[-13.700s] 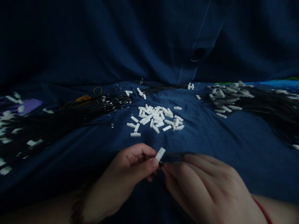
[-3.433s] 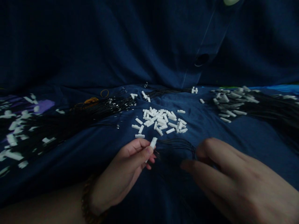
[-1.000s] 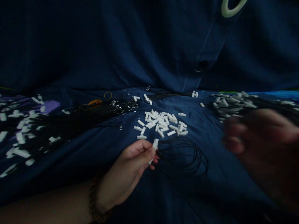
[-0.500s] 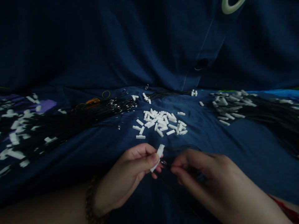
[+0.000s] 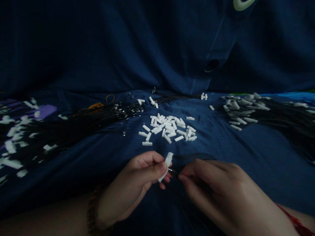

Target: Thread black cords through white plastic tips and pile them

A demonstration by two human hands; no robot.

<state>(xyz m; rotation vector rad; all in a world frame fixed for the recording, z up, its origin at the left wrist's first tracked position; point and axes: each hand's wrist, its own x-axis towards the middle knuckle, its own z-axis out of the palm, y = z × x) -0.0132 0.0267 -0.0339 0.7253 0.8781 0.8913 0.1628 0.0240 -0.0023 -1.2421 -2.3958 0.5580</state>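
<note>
Between the thumb and fingers of my left hand (image 5: pixel 137 183) is a white plastic connector housing (image 5: pixel 167 164), tilted, its toothed end up. Several black wires run from its upper part toward the right. My right hand (image 5: pixel 219 186) pinches a thin black wire (image 5: pixel 175 172) close to its end. That wire's shiny metal tip touches or lies right at the housing's side; whether it sits inside a slot is too small to tell. Just beyond the hands a loose pile of white connector housings (image 5: pixel 169 126) lies on the dark blue cloth (image 5: pixel 123 150).
A big bundle of black wires (image 5: pixel 98 119) with metal tips lies at left, white connectors (image 5: pixel 14 137) at its near end. At right is another bundle with white connectors (image 5: pixel 243 106). An orange rubber band (image 5: pixel 110 98) and a purple piece (image 5: pixel 46 112) lie at the back left.
The wire tip in my right hand has come closer to the housing's side, and my right hand has shifted slightly left. My left hand still grips the housing; the view has tilted a little.
</note>
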